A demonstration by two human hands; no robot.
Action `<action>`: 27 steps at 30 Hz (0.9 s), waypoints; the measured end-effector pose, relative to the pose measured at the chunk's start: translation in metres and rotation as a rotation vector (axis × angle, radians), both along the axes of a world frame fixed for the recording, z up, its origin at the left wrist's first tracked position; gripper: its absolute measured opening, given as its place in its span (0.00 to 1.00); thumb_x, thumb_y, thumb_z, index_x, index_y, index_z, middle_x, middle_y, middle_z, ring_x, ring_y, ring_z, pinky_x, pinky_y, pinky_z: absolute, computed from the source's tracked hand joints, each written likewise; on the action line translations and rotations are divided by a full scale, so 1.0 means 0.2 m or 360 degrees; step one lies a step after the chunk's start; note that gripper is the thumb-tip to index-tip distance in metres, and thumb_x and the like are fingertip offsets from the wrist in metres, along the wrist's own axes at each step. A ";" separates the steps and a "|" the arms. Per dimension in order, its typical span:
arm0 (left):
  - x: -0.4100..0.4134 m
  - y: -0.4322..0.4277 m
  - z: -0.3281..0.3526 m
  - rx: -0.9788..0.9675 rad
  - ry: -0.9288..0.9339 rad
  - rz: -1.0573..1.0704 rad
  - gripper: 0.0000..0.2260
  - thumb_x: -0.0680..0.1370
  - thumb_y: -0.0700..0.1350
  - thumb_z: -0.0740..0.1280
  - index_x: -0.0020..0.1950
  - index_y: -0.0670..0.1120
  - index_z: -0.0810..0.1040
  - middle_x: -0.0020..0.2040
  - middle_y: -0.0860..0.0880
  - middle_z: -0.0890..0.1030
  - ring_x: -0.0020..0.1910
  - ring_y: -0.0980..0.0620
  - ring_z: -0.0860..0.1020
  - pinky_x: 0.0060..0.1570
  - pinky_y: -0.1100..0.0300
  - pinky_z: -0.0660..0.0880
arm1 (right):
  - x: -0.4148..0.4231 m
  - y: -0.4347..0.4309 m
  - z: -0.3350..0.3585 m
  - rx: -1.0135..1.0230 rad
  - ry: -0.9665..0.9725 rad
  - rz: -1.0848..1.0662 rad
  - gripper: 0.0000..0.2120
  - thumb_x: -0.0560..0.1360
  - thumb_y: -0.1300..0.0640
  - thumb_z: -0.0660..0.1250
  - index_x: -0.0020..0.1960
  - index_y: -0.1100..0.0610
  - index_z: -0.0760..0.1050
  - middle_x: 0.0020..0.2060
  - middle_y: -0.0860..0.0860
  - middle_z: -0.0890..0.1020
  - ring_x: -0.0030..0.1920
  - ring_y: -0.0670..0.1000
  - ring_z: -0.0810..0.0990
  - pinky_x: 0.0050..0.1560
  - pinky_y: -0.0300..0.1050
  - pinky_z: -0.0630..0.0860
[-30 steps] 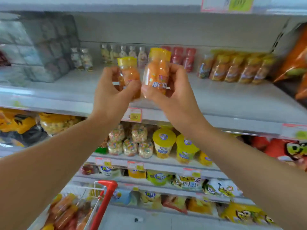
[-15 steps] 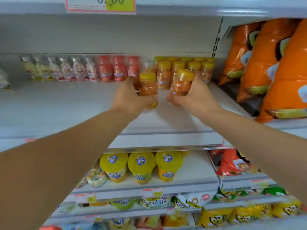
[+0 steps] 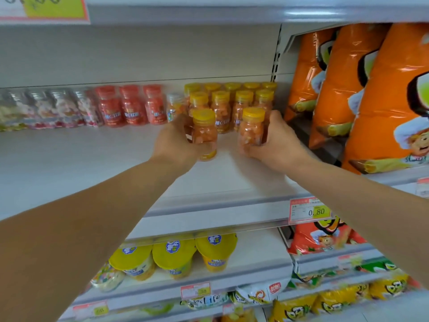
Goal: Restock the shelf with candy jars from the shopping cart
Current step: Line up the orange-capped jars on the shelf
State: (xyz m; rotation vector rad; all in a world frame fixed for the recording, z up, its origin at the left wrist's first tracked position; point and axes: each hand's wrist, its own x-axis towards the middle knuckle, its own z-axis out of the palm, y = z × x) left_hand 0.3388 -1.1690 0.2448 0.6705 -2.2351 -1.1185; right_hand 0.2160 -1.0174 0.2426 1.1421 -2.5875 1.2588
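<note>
My left hand grips an orange candy jar with a yellow lid, held upright just over the white shelf. My right hand grips a second jar of the same kind, also upright. Both jars are just in front of a group of several matching yellow-lidded jars at the back of the shelf. Whether the held jars touch the shelf surface I cannot tell. The shopping cart is out of view.
Red-lidded jars and pale-lidded jars line the shelf's back to the left. Tall orange snack bags stand right of an upright divider. Yellow cups fill the lower shelf. A price tag hangs on the shelf edge.
Both hands have carried their jars forward and right, deeper onto the shelf toward the yellow-lidded group. The jars have spread further apart. The cart has dropped out of view.
</note>
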 end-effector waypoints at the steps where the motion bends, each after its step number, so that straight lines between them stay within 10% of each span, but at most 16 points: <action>1: -0.02 0.01 0.00 0.0008 -0.0005 -0.0004 0.22 0.65 0.45 0.79 0.56 0.47 0.75 0.48 0.50 0.79 0.48 0.47 0.79 0.53 0.47 0.77 | -0.03 0.02 -0.01 0.0003 -0.0037 -0.0071 0.32 0.70 0.54 0.75 0.67 0.59 0.63 0.62 0.53 0.75 0.62 0.54 0.75 0.53 0.43 0.69; 27: -0.30 0.17 -0.03 -0.0090 -0.0005 -0.0044 0.22 0.66 0.48 0.78 0.56 0.46 0.74 0.50 0.46 0.80 0.51 0.43 0.79 0.51 0.46 0.78 | -0.28 0.10 0.05 -0.0158 0.0231 -0.0285 0.18 0.78 0.57 0.65 0.67 0.54 0.69 0.63 0.53 0.75 0.63 0.53 0.73 0.63 0.49 0.72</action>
